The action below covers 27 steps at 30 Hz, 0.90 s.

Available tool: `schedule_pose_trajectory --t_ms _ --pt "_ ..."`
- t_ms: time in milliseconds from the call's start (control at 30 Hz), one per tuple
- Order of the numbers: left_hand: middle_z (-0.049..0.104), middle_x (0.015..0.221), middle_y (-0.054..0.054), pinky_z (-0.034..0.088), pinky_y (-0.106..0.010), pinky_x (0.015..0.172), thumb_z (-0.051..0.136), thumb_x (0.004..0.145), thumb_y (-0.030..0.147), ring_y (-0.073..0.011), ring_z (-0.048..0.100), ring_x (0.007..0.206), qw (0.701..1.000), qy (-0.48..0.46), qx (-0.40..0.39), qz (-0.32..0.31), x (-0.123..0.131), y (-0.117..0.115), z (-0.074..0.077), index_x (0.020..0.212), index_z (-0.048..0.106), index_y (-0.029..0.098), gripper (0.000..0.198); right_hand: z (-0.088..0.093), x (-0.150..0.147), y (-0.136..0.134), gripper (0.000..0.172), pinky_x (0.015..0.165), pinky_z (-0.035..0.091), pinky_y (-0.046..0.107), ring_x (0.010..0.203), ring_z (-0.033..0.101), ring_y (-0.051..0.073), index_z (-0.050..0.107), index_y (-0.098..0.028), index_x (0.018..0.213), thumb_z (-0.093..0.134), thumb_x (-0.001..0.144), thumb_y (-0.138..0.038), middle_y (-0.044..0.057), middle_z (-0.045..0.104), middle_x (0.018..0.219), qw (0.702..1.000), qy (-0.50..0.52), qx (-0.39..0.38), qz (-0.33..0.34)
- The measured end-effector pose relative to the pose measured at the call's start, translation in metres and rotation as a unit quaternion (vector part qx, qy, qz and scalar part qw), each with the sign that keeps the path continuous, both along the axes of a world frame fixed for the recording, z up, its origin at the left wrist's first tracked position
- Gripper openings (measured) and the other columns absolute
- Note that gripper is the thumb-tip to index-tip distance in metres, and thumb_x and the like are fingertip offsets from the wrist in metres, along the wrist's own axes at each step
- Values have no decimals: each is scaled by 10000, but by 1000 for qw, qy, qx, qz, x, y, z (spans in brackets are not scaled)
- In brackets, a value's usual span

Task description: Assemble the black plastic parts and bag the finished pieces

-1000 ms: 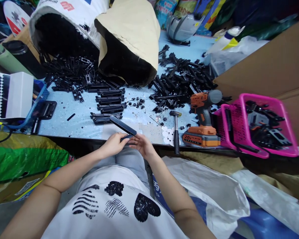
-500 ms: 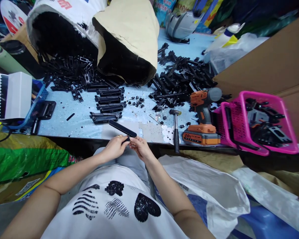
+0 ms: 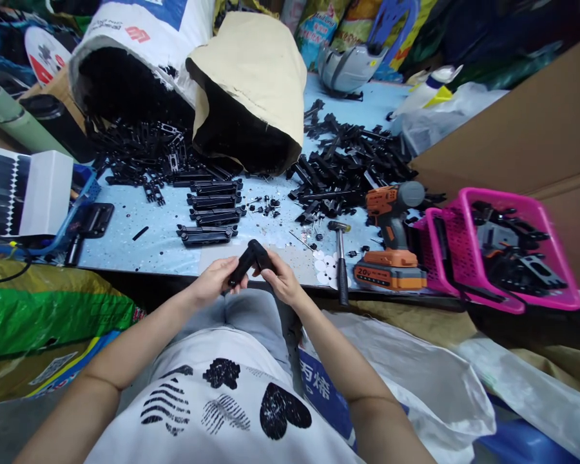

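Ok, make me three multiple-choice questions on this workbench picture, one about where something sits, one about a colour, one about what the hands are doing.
1. Where does the hammer lie?
A. Just left of the cordless drill
B. Inside the basket
C. On the white box

2. What colour is the basket at the right?
A. Green
B. Pink
C. Grey

3. What is the state of the black bar?
A. Lying loose on the table
B. Gripped by the left hand and right hand
C. Held by one hand only

Answers:
1 A, its handle runs along the drill's left side.
2 B, its mesh walls are bright pink.
3 B, fingers of both hands close on it above the table edge.
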<state>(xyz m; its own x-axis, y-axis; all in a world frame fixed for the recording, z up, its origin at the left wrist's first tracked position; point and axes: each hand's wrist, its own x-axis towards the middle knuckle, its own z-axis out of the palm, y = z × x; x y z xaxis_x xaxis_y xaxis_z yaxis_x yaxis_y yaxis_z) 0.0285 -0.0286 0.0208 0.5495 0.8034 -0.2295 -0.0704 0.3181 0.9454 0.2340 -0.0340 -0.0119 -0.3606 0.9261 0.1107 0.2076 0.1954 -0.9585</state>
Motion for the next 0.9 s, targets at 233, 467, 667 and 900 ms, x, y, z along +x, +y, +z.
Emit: schedule_pose_trajectory --t_ms 233,467,667,900 --pt "593 1179 -93 496 -298 756 369 957 385 -137 594 793 905 144 330 228 11 -9 -13 1338 466 236 420 5 -28 -7 551 851 504 358 950 592 191 312 -266 1442 408 932 -452 93 568 1195 990 -63 120 -46" --pt "642 1074 -85 480 -312 841 394 955 313 -171 592 956 856 143 427 253 11 -5 -12 1266 544 213 359 1 -37 -11 570 831 496 347 931 582 187 307 -233 1449 403 934 -458 106 567 1206 988 -29 148 -35" --pt "624 838 -40 497 -232 580 371 947 425 -105 586 615 923 110 167 330 12 -5 -50 1325 446 207 443 -7 1 33 510 874 466 391 988 578 210 321 -279 1439 311 958 -449 79 600 1180 979 -183 89 9" --pt "517 1218 -153 460 -429 908 490 887 363 -266 526 1122 827 385 280 299 -20 -19 -67 1336 411 184 489 -11 125 176 401 852 332 527 1067 450 288 554 -12 1183 326 924 -216 315 536 1128 827 -463 94 -306"
